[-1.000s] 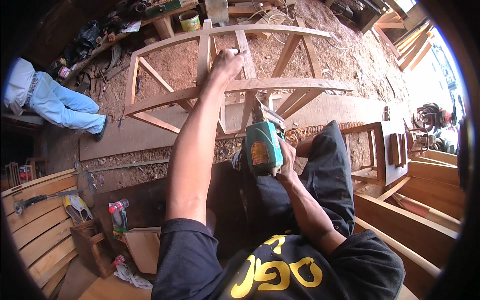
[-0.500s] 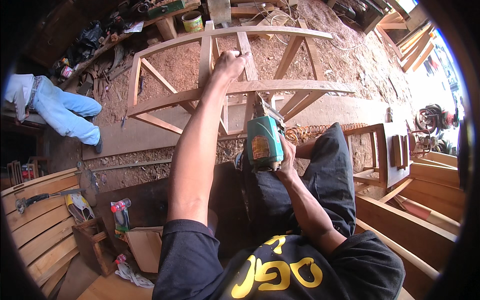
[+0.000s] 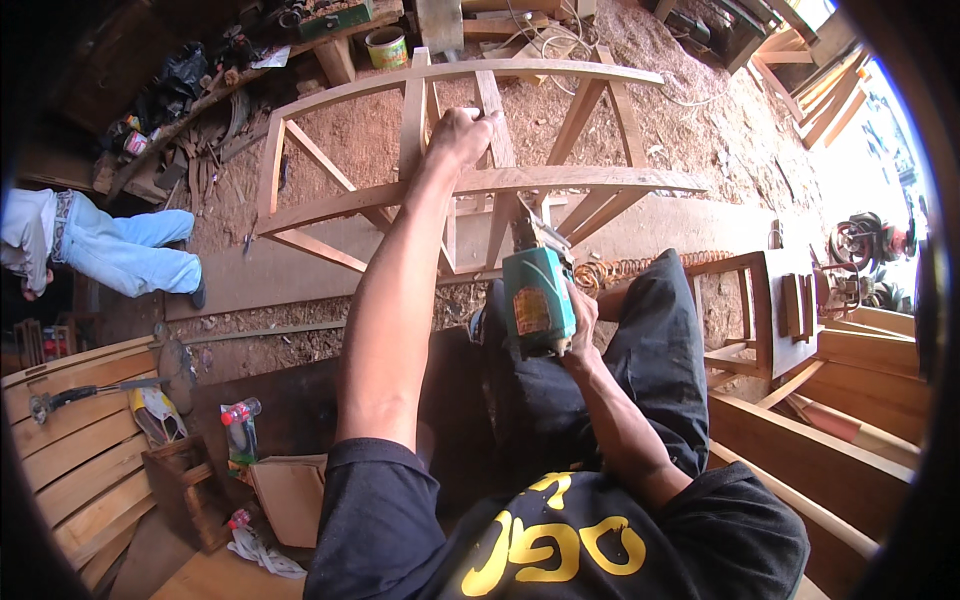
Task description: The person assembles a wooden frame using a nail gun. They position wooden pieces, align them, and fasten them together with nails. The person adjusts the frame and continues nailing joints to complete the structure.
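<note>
A curved, unpainted wooden frame (image 3: 330, 208) with two long rails and slanted legs lies ahead of me. My left hand (image 3: 463, 140) is closed around a short crosspiece (image 3: 488, 90) between the rails. Lower down, my right hand (image 3: 582, 318) grips a teal nail gun (image 3: 537, 290) from its right side, so its handle is mostly hidden. The gun's metal nose points up toward the near rail, just below it; I cannot tell whether it touches the wood. An orange coiled hose (image 3: 640, 266) stretches out beside the gun.
At the left, another person in light jeans (image 3: 130, 240) bends over. A wooden stool (image 3: 780, 310) stands to my right, beside long timber pieces (image 3: 820, 440). Slatted wood (image 3: 90, 450) and a cardboard box (image 3: 290, 495) are at lower left. A bucket (image 3: 386, 47) sits at the back.
The nail gun and my right hand have shifted slightly down and right, with the gun tilting. My left hand stays on the crosspiece. The other person has moved a little.
</note>
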Demonstrator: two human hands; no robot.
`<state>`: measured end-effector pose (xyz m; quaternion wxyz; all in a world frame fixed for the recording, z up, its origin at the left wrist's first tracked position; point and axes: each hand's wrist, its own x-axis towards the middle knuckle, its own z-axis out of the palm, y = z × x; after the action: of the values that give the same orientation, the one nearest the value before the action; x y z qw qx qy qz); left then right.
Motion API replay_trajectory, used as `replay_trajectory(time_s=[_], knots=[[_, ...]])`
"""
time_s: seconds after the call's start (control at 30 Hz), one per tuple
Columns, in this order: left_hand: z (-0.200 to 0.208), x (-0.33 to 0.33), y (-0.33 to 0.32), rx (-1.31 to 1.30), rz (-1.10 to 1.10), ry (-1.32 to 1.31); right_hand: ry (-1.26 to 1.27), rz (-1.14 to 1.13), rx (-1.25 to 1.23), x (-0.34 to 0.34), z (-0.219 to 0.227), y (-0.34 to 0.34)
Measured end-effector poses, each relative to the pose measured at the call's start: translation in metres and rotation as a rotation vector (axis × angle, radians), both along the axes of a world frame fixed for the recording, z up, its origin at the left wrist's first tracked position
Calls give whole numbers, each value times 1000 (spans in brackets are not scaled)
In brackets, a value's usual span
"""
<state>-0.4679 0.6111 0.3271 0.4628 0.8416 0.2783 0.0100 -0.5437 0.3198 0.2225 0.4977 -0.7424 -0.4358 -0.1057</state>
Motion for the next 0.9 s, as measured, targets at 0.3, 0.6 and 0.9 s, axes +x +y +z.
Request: replay_trajectory(time_s=[0.3, 0.6, 0.9], knots=[[-10, 4, 4, 40, 18, -15, 50, 7, -64, 1, -4, -3], [-9, 4, 5, -9, 27, 0, 100, 15, -55, 6, -6, 2], [-14, 4, 4, 8, 16, -83, 68, -4, -38, 7, -7, 3]])
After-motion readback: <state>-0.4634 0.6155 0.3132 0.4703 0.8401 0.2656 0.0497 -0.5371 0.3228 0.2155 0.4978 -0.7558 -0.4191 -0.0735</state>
